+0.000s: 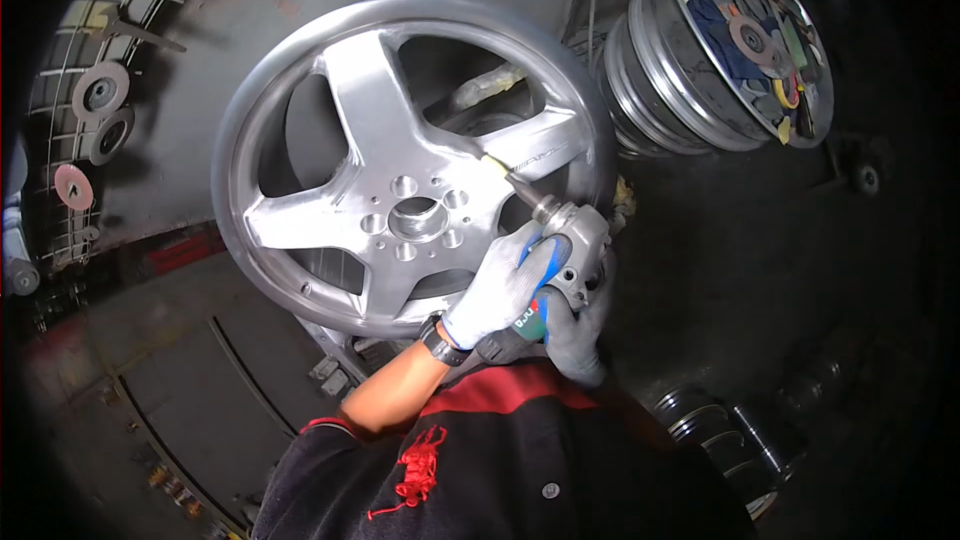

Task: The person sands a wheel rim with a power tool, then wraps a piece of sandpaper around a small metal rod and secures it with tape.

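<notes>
A five-spoke bare-metal car wheel rim (375, 100) stands in front of me, its face turned toward me. My left hand (500, 280), in a white and blue work glove, is closed round the front of a power grinder (580, 240) with a grey metal head and a green body. Behind it, my right hand (580, 335), gloved in grey and blue, grips the grinder's body close to my chest. The grinder's slim spindle (530, 195) points up and left, and its tip meets the rim at the base of the upper right spoke, where bright light washes out detail.
At upper right stands a stack of rims (645, 70), topped with tape rolls, a flap disc (752, 40) and cloths. Abrasive discs (100, 92) hang on a wire rack at left. More shiny rims (705, 430) sit low on the right.
</notes>
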Motion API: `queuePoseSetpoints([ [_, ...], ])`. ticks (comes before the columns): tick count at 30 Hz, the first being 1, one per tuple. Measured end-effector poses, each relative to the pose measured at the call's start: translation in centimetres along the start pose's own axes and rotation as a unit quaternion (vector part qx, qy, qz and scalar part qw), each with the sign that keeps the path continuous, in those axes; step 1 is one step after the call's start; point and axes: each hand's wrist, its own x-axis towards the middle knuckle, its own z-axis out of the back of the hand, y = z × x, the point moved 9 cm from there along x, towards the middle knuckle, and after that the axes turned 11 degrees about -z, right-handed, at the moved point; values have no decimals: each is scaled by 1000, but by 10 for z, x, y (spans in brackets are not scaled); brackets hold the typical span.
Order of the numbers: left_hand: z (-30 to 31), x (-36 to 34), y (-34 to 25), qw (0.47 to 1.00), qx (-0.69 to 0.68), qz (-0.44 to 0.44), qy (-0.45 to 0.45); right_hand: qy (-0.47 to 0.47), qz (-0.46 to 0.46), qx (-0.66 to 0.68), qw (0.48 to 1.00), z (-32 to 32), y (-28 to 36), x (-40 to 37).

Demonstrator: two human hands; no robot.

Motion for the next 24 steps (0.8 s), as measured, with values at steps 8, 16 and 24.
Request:
queuePoseSetpoints([
  [8,-28,24,-16,994,-67,-80,-14,-9,-17,18,1000,33,16,13],
  [16,-63,56,-1,985,-154,-40,64,-9,-94,-243,965,58,42,30],
  [24,-27,13,-16,992,40,-121,-15,137,18,-258,956,32,12,16],
])
